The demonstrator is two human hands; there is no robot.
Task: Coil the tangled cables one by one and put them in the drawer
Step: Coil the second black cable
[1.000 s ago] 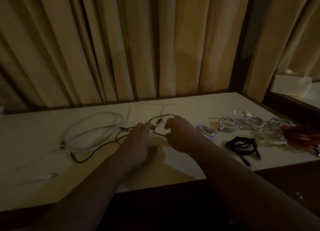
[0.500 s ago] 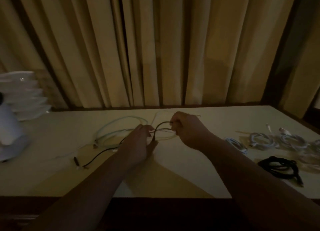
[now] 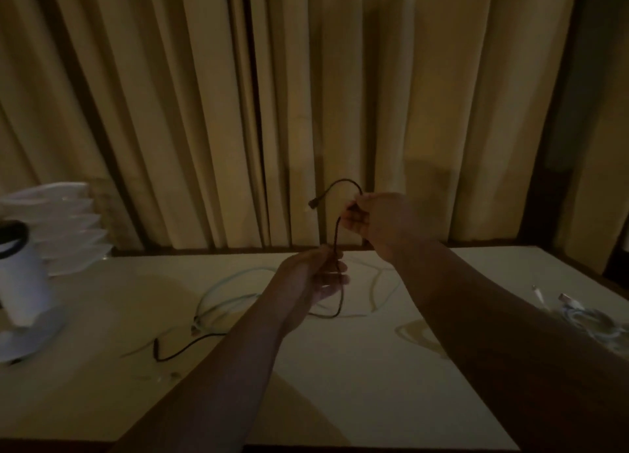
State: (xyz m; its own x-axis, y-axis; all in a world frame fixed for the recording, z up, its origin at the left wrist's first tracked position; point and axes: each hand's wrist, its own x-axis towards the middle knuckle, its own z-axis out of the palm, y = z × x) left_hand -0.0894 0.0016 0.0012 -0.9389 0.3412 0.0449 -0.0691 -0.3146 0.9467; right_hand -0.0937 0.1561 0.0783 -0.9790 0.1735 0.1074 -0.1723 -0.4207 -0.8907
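Observation:
A thin black cable (image 3: 337, 229) rises off the pale tabletop (image 3: 357, 367). My right hand (image 3: 377, 223) pinches it near one end, held up in front of the curtain, and the plug end arcs over to the left. Lower down, my left hand (image 3: 315, 275) holds the same cable just above the table. The cable's tail trails left across the table to its other plug (image 3: 156, 349). A pale blue-white cable (image 3: 231, 303) lies in loose loops under and beside my left hand. No drawer is in view.
A white cylindrical appliance (image 3: 20, 289) stands at the left edge before a stack of white dishes (image 3: 71, 234). White coiled cables (image 3: 578, 316) lie at the right edge. Beige curtains (image 3: 306, 95) hang right behind the table.
My right hand has lifted the black cable's end up off the table, while my left hand stays low on the cable. The view has swung left, so the coiled cables slid out to the right.

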